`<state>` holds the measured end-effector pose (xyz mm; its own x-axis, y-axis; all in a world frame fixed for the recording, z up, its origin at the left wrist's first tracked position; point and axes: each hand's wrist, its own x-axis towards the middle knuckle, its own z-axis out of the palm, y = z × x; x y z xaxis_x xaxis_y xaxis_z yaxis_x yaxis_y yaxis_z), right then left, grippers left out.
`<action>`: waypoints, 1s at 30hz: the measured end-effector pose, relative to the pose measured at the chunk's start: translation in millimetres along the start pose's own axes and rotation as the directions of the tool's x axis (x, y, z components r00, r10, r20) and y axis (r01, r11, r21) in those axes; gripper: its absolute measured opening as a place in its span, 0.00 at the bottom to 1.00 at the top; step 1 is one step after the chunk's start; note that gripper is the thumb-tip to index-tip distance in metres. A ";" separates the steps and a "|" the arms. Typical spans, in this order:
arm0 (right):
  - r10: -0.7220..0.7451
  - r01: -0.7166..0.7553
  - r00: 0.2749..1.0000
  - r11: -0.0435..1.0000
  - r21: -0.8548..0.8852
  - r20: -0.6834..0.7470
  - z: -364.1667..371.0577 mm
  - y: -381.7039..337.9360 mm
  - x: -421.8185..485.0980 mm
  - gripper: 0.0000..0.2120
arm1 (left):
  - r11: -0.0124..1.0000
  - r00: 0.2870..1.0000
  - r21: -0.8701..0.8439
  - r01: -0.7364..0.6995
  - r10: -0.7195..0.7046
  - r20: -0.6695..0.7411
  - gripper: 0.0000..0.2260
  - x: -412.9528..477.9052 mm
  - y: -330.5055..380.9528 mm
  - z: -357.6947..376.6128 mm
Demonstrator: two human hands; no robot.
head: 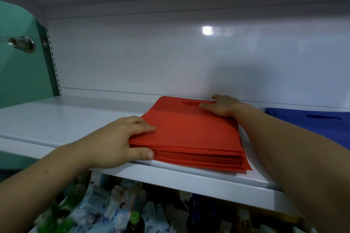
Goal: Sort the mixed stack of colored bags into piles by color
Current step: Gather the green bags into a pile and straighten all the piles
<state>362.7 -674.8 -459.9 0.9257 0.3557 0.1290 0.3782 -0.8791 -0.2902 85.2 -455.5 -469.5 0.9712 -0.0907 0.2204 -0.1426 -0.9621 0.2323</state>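
Note:
A thick pile of red bags [189,134] lies flat on a white shelf [62,119], its cut-out handles toward the back wall. My left hand [121,138] grips the pile's near left corner, fingers on top and thumb against the front edge. At the far right corner my right hand [221,106] rests on the pile, fingers straight along the back edge beside the handle hole. A pile of blue bags [322,126] lies to the right on the same shelf, partly hidden behind my right forearm.
The white back panel [170,53] rises just behind the piles. A green wall with a metal fitting [20,43] stands at the left. Below the shelf sit packets and bottles [121,212].

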 end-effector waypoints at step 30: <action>0.020 -0.021 1.000 0.997 0.070 0.022 4.8 10.5 4.5 0.47 | 0.989 0.996 0.124 0.083 -0.077 -0.051 0.57 -1.0 -1.1 6.1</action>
<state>370.9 -680.9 -467.0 0.9329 0.3452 0.1025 0.3584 -0.8621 -0.3582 85.6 -455.9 -475.8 0.9683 -0.0035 0.2498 -0.0372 -0.9908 0.1303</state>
